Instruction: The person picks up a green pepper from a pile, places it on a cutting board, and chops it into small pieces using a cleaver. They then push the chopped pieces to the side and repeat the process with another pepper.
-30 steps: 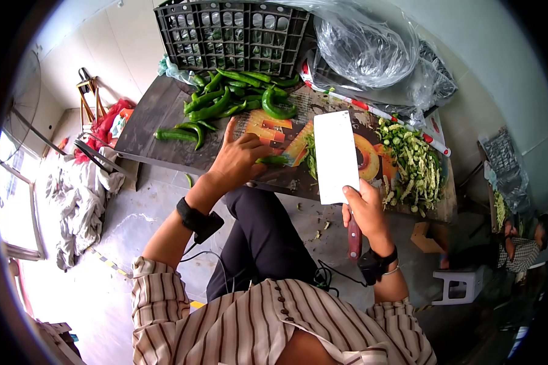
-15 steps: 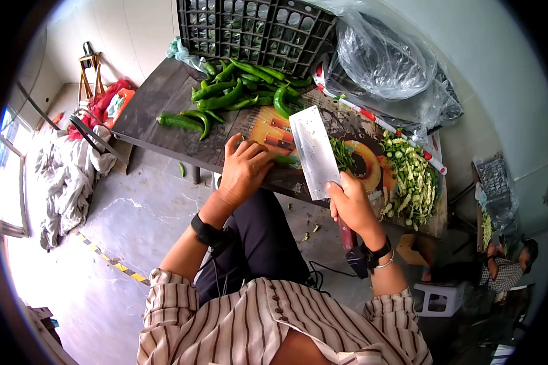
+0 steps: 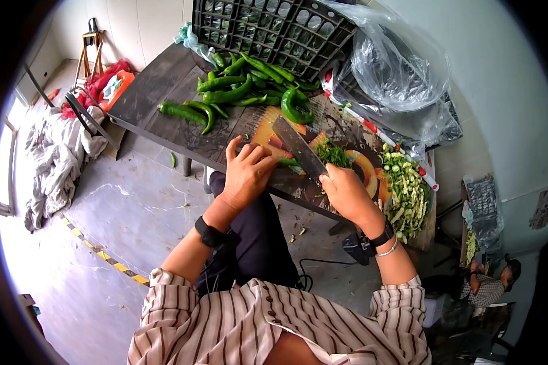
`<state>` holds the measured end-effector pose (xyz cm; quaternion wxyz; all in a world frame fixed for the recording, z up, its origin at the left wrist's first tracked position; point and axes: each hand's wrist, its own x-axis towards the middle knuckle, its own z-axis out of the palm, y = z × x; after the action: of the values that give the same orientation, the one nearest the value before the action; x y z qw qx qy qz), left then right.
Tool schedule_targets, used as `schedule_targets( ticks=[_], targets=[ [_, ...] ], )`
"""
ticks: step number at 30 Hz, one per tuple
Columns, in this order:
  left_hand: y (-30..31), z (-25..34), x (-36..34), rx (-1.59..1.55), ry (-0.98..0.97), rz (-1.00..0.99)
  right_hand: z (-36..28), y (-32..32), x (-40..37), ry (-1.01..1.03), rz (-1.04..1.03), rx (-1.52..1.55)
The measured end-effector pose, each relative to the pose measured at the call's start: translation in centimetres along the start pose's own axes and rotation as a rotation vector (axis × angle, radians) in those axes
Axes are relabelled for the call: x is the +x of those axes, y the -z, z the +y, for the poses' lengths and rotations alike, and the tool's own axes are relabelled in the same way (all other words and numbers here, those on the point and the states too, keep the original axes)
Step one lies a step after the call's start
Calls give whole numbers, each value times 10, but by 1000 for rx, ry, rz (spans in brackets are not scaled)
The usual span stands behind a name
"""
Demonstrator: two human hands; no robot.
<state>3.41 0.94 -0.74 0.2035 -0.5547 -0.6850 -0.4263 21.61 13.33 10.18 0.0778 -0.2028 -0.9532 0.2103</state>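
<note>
My left hand is closed over a green chili pepper at the near edge of the table, and only the pepper's end shows past the fingers. My right hand grips a cleaver, its dark blade slanting up and left just beside that end. The cleaver's handle is hidden in my palm. Sliced green pepper lies right of the blade. Farther right is a heap of pale, seedy pepper trimmings. Whole green chili peppers are piled beyond my left hand.
A black plastic crate stands at the back of the table. Clear plastic bags bulge at the back right, behind a red-and-white strip. Crumpled cloth lies on the floor at left. Another person sits at far right.
The cleaver has turned from showing its bright flat face to a narrower, darker blade leaning left. My left hand keeps its hold on the pepper. The whole view has shifted slightly.
</note>
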Motion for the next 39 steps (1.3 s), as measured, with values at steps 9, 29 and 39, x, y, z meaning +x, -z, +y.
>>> schedule_targets(
  ticks=[9,29,39],
  targets=[
    [4,1,-1,-21,38,-51,-5,11,12,-36,-80,37],
    [3,2,1,-20,54,-38,-15,15,52,176,-261,-146],
    [2,2,2,-30,49,-56,-5,-9,57,162,-168,-45]
  ],
)
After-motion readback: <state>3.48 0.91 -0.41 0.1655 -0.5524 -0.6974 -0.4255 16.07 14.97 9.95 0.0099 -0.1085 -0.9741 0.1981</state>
